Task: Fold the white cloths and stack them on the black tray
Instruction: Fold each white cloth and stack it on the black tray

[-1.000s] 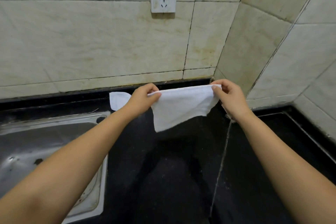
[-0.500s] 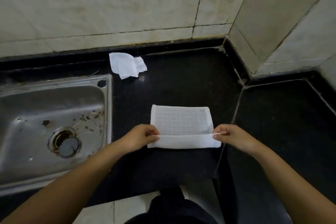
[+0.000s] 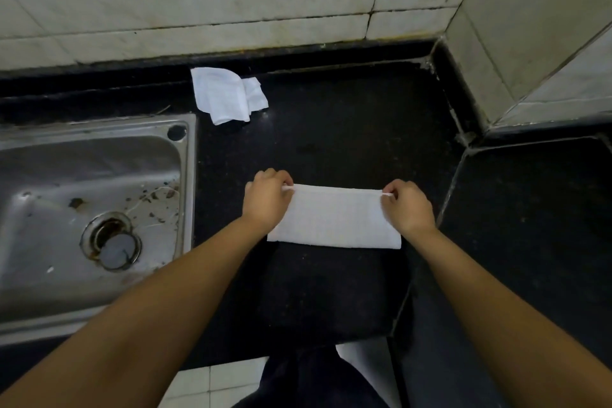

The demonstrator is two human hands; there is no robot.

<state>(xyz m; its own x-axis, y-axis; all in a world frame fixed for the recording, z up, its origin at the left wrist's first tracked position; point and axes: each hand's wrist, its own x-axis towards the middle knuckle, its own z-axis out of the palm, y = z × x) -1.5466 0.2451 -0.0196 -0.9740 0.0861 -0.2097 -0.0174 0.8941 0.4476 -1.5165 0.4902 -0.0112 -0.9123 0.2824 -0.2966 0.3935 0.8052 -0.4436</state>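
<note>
Now cloth [image 3: 334, 217] btwn hands, far corners pinched

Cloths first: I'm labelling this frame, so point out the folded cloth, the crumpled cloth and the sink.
folded cloth [image 3: 334, 220], head view, middle of its top layer.
crumpled cloth [image 3: 222, 94], head view, centre of the bunched fabric.
sink [image 3: 186, 175], head view, right rim.
</note>
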